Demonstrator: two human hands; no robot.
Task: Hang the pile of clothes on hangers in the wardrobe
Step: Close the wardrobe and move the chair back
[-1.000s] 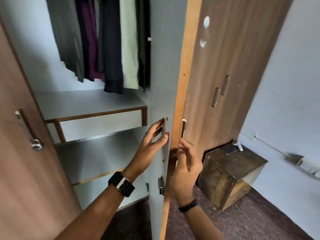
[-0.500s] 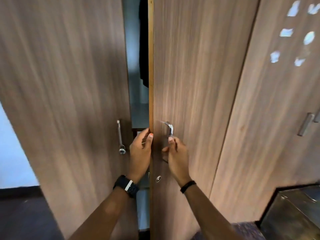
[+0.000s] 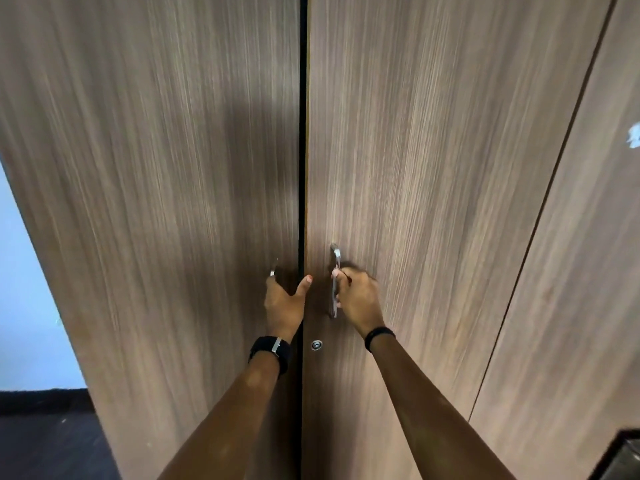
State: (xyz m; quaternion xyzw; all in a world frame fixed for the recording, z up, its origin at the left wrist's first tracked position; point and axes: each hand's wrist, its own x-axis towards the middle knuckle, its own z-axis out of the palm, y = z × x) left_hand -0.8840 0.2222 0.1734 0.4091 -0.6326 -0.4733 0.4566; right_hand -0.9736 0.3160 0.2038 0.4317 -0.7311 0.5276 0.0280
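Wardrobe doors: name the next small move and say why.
Probably let go of both handles. The left door and right door meet with only a thin dark seam, left hand and right hand each on a handle.

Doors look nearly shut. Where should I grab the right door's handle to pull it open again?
Grip the right door handle mid-bar, coming from its right side as the right hand does. It is a vertical bar standing off the door, so fingers can curl behind it.

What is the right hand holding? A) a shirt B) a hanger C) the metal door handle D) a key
C: the right hand has its fingers curled round the metal door handle on the right wardrobe door.
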